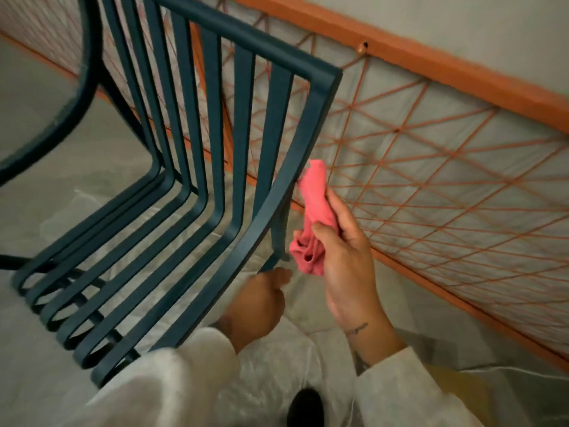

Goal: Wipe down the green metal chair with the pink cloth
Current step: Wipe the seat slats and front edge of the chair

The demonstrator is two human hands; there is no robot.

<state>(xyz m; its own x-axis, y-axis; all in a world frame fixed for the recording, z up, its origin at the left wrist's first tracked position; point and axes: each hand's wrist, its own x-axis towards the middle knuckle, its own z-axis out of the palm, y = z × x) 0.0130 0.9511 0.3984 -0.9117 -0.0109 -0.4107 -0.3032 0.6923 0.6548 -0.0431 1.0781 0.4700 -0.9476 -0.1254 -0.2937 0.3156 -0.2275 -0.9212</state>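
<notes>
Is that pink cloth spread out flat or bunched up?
Bunched up. The pink cloth is gathered into a long wad in the right hand, folds showing at its lower end, upper tip against the green chair.

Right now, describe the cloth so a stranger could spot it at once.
Find the green slatted chair and follow its outermost bar down. There the right hand grips a bunched cloth against that bar. It is the only pink thing here.

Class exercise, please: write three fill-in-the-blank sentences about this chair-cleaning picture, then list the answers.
1. The right hand holds a cloth coloured ____.
2. The left hand grips the frame of the green metal ____.
3. The netting behind it has cords coloured ____.

Missing words: pink; chair; orange.
</notes>
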